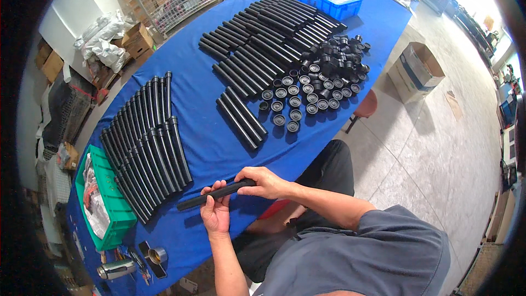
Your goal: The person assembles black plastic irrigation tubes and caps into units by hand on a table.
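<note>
A black plastic tube (198, 199) lies across my two hands above the near edge of the blue-covered table. My left hand (216, 214) is closed around its middle, thumb and fingers on either side. At the tube's right end, my right hand (263, 182) wraps its fingers over the tip, which is mostly hidden; a cap there cannot be made out for certain. Ahead of my hands, a few loose tubes (241, 120) lie side by side. Many round black caps (312, 97) are spread and heaped to their right. Left of my hands, tubes with collared ends (148, 153) lie in overlapping rows.
Rows of plain black tubes (263, 38) cover the table's far part, near a blue crate (350, 9) with plastic bags. A green crate (118, 214) stands at left. Close by lie a metal cup (110, 269) and a phone-like slab. An open carton (413, 74) stands on the floor.
</note>
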`<state>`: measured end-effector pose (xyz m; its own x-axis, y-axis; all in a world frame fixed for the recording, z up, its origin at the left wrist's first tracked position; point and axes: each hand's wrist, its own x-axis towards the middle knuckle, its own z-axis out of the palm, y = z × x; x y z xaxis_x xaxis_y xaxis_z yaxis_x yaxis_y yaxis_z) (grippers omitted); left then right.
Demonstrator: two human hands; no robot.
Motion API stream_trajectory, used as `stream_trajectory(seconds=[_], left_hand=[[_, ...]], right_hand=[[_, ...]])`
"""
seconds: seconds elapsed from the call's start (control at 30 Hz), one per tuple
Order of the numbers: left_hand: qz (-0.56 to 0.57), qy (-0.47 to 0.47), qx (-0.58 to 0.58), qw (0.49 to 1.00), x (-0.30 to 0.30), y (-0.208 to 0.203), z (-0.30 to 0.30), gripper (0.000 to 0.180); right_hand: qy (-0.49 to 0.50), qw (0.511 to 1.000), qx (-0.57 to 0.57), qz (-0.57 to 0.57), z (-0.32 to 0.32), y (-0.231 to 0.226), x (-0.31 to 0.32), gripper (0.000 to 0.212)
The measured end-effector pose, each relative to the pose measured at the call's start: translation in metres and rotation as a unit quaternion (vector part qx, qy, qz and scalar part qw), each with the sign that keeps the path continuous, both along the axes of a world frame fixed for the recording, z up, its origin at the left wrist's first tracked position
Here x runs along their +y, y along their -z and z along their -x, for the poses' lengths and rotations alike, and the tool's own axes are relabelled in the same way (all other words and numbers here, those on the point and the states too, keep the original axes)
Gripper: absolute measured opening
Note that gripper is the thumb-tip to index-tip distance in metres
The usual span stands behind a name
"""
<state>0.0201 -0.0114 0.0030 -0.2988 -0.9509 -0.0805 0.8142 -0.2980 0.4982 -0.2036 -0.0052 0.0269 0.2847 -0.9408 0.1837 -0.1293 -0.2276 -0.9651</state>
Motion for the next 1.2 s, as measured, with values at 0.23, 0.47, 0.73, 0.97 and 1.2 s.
stream_trajectory(seconds=[0.23, 0.47, 0.73, 0.97, 1.2], left_hand=[[0.002, -0.013, 0.002, 1.0, 0.0, 0.004, -0.004, 0.024], [0.016, 0.003, 0.004, 1.0, -0.001, 0.003, -0.004, 0.024], [0.005, 0.001, 0.001, 1.0, -0.002, 0.003, -0.004, 0.025], [-0.01, -0.009, 0.015, 1.0, -0.002, 0.004, -0.003, 0.023], [-0.003, -0.012, 0.004, 1.0, 0.001, 0.003, -0.004, 0.024]], right_hand=[[0.007, 0.999, 0.011, 0.051, 0.0, 0.0, 0.001, 0.036], [0.02, 0.998, 0.002, 0.061, -0.002, 0.001, 0.002, 0.036], [0.031, 0.993, 0.006, 0.116, -0.003, 0.004, 0.0, 0.036], [0.024, 0.999, 0.008, 0.02, -0.001, 0.002, 0.001, 0.038], [0.038, 0.998, -0.011, 0.039, -0.003, -0.004, 0.002, 0.036]])
